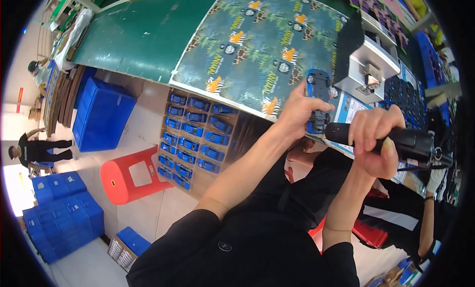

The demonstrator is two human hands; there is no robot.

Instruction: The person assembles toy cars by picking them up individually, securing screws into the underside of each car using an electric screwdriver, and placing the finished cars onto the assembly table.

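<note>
Over the near edge of the bench, my left hand (298, 111) grips a blue toy car (318, 89), its black underside and wheels turned up toward me. The fingers wrap its far side and the thumb lies across the underside. My right hand (377, 141) is wrapped around a black electric screwdriver (415, 147), held almost level. The nose of the screwdriver points left at the lower end of the car's underside; whether the tip touches cannot be made out. Just beyond the car stands a white bench fixture (368, 69) with a metal part on its front.
A sheet printed with animals (237, 54) covers part of the green bench (143, 37). Below the bench edge, a cardboard tray (198, 180) holds several blue cars. Dark car parts (403, 96) lie to the right. A red stool (118, 175) and blue crates (101, 114) stand left. A co-worker's arm (428, 220) shows at right.
</note>
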